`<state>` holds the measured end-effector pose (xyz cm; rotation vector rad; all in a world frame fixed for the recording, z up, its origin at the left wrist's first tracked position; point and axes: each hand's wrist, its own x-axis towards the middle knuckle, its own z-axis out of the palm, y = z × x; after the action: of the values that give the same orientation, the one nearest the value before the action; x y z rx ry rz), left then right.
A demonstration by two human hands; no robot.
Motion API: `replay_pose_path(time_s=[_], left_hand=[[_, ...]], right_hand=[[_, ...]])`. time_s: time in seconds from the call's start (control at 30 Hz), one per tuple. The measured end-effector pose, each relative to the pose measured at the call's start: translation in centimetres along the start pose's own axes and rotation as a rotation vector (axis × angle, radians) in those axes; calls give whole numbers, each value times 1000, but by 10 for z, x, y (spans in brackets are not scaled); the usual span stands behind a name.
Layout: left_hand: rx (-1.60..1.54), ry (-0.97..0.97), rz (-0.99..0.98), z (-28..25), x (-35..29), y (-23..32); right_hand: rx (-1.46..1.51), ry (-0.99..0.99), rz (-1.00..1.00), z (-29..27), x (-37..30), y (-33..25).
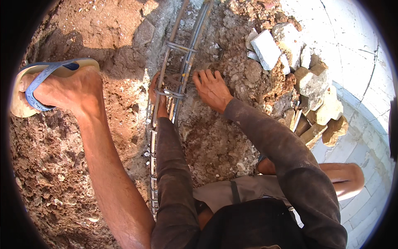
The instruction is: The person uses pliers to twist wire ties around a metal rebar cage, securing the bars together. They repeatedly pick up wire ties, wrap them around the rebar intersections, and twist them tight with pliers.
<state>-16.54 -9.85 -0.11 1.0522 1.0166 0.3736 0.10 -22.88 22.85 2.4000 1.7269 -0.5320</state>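
A long rebar cage [185, 66] of steel bars and bent wire stirrups lies on the ground, running away from me. My left hand [158, 93] is at its left bar, reaching in among the bars; the steel hides part of its fingers, so its grip cannot be made out. Just right of the cage, my right hand [213, 90] has its back up, with fingers slightly bent and apart. Its fingertips are close to the right bar, and nothing shows in it. A bent stirrup [171, 93] crosses the bars by my left hand.
Broken stones and block pieces [311, 87] are heaped at the right, against a pale block surface [365, 50]. Rough brown soil [49, 166] lies at the left. My sandalled foot [54, 87] is at the far left, my bent knee [352, 178] at the right.
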Motion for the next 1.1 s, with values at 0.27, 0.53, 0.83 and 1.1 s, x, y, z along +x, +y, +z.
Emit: replay_pose_path(time_s=[0.27,0.53,0.83,1.1], left_hand=[[161,78,63,11,-6,9],[103,51,38,10,-3,6],[29,25,-23,1,3,-4],[84,75,69,9,-10,9]], right_hand=[[742,-583,472,0,2,2],[1591,-679,930,-4,19,25],[156,-94,18,0,7,4],[259,-362,232,15,-2,-6]])
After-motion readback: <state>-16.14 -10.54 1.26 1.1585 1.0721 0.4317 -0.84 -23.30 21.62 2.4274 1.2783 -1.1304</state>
